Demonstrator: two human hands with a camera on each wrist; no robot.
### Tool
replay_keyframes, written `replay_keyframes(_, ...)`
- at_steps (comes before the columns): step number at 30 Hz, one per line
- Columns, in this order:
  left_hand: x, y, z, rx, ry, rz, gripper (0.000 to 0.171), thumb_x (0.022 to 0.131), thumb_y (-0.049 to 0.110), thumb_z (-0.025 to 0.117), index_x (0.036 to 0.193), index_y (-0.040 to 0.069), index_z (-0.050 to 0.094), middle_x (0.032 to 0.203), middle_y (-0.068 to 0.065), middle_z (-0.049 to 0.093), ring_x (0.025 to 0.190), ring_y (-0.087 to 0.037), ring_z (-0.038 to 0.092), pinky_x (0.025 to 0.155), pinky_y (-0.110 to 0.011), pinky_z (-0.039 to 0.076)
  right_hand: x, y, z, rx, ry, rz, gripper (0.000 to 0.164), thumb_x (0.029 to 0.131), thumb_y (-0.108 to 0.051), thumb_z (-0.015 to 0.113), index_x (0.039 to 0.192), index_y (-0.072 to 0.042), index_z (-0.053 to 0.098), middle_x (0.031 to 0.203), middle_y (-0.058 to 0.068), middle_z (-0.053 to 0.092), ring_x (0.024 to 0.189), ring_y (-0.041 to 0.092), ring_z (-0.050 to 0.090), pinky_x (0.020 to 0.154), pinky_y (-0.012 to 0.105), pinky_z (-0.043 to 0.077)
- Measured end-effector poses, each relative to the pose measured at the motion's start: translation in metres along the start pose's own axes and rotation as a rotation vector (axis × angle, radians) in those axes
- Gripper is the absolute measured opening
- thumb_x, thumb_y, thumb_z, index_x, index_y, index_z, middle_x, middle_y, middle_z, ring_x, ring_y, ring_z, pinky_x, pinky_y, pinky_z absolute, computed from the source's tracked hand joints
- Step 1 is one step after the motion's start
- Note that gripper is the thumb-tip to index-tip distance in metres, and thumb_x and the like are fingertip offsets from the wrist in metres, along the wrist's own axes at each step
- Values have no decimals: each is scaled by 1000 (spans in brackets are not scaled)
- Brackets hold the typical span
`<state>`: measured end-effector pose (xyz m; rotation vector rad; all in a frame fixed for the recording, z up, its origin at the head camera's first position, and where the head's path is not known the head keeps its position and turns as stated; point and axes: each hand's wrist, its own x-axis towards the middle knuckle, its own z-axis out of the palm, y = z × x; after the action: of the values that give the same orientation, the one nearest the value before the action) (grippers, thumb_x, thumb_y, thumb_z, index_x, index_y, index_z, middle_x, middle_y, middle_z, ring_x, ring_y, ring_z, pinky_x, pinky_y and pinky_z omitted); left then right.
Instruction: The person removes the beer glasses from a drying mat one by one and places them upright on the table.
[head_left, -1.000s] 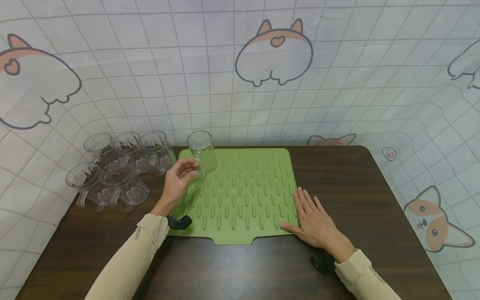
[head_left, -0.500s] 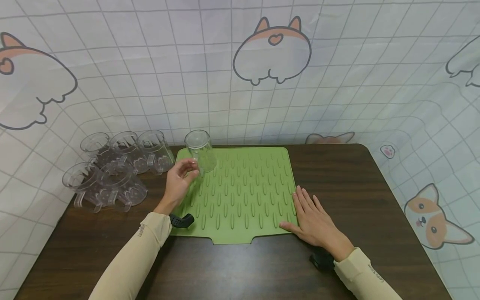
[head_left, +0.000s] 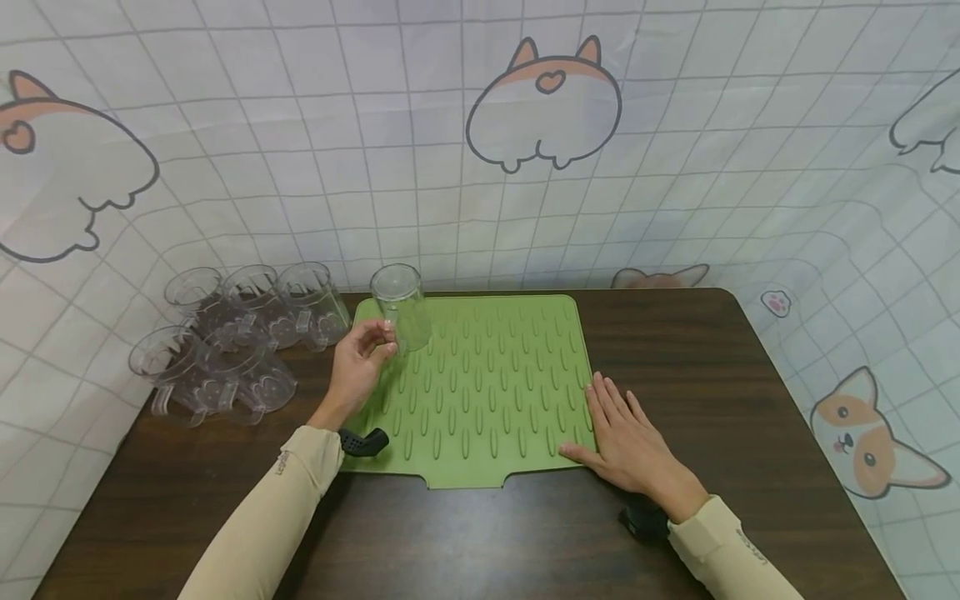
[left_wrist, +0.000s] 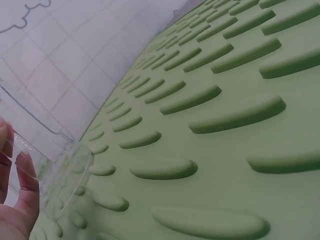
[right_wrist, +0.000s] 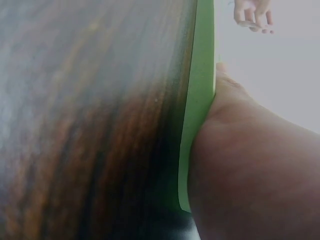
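Near the far left corner of the green ridged mat (head_left: 480, 392) is a clear mug (head_left: 408, 312). My left hand (head_left: 356, 358) pinches its handle between thumb and fingers. In the left wrist view, the mug's lower ring (left_wrist: 75, 170) is close over the mat's ridges; whether it touches them I cannot tell. Which end of the mug is up is also unclear. My right hand (head_left: 626, 442) lies flat with straight fingers across the mat's right edge, the thumb on its near right corner. Seen from the right wrist, that hand (right_wrist: 250, 165) rests on the green edge.
Several clear mugs (head_left: 247, 367) stand upright in two rows on the dark wooden table (head_left: 480, 542), left of the mat. Behind the table hangs a white grid-patterned cloth (head_left: 420, 150) with dog drawings, close to the far edge.
Little differs: the head view shifts slightly. The mug seems a touch nearer to me on the mat, still in my left hand. My right hand stays in place.
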<state>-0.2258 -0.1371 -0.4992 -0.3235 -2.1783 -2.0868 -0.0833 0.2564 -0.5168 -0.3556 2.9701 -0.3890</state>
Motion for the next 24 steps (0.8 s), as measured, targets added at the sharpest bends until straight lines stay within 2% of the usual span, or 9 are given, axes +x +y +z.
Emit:
replay_keyframes(4,-2,3,-1,16,-3,11,20,95,-11,64,114,-9,57,102,3,66,96,-3,63,82,-15,54,1,0,-1,5,5,-3,103,97,-71,52,164,0,17,174,22,9,162,41,13,129,64,13)
replay_keyframes(12,-9,12,-3,52,-20,17,20,96,-11,62,115,-11,55,101,14,63,98,-2,62,83,-15,53,0,1,1,0,10,-4,104,97,-72,52,163,0,18,174,22,10,162,41,14,129,64,13)
replay_keyframes(19,-15,21,-4,98,-36,61,21,95,-13,62,115,-11,57,104,6,61,97,0,62,84,-14,53,-1,0,1,9,10,1,104,97,-71,52,163,1,18,174,23,10,162,41,13,129,65,13)
replay_keyframes(24,-19,29,-4,124,-44,62,20,96,-11,62,115,-9,58,102,6,60,98,0,62,84,-14,53,-1,-2,0,14,24,-4,102,98,-69,53,163,2,20,173,24,12,161,43,15,128,66,15)
